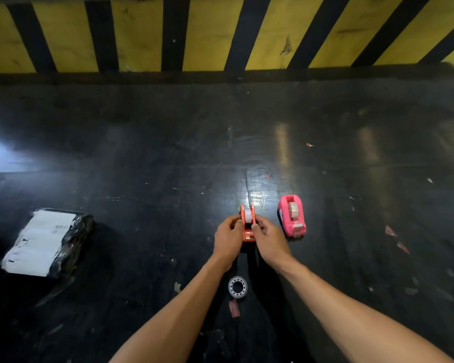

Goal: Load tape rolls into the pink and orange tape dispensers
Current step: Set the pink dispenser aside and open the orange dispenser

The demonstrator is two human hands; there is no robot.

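The orange tape dispenser (248,226) stands on the dark surface at centre, with a white tape roll (247,216) seated between its two side walls. My left hand (228,238) grips its left side and my right hand (269,238) grips its right side. To the right, apart from my hands, the pink tape dispenser (292,218) lies with a tape roll inside it. A clear tape roll (237,286) lies flat between my forearms, nearer to me.
A black-wrapped parcel (47,242) with a white label lies at the left. A yellow and black striped wall (220,32) closes off the far edge. Small scraps of tape and paper (393,231) litter the surface at the right.
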